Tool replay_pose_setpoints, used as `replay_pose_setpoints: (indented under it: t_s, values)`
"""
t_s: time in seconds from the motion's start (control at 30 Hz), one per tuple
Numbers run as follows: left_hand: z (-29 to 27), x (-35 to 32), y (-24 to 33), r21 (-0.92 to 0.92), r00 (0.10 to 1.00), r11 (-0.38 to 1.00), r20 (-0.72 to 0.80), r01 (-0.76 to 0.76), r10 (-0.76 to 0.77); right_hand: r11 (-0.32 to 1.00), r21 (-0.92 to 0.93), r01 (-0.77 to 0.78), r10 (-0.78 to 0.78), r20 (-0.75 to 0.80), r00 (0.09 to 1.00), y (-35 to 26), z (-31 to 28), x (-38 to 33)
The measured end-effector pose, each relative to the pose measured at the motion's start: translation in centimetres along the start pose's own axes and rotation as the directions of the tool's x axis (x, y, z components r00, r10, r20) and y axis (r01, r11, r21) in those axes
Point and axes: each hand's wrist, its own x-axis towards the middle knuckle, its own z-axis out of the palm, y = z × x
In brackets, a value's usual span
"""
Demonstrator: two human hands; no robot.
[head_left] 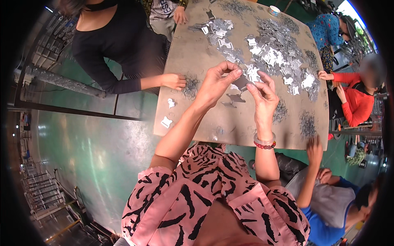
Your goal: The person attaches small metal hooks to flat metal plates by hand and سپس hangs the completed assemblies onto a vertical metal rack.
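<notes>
Right now both my hands are up over the table, close together on one grey metal plate. My left hand comes in from nine o'clock, thumb and forefinger pinched at the plate's upper left corner — whether a wire sits between them too, I can't tell. My right hand, a red bracelet on its wrist, grips from three o'clock, thumb against the plate's edge.

Taking the held plate as the dial's centre, a few loose plates lie just beside my hands, near six o'clock. A big pile of shiny plates spreads between one and two, with a small round tub well beyond it, and a smaller cluster of plates lies at eleven. At nine o'clock a co-worker's hand rests beside a tangle of thin wires; a darker wire heap sits at four. Two pale pieces lie at eight — apart from everything else.
</notes>
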Motion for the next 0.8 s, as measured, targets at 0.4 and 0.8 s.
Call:
replay_pose_setpoints:
  t_s: [0.4,0.8]
  values:
    - [0.8,-2.3,1.8,0.146,0.923,0.927,-0.126,-0.345,0.363,0.893,-0.217,-0.394,0.447,0.325,0.833,16.5,-2.0,5.2]
    - [-0.1,-2.3,1.8,0.106,0.917,0.933,-0.176,-0.343,0.357,0.620,-0.743,-0.254,0.449,0.070,0.891,30.8,4.3,4.7]
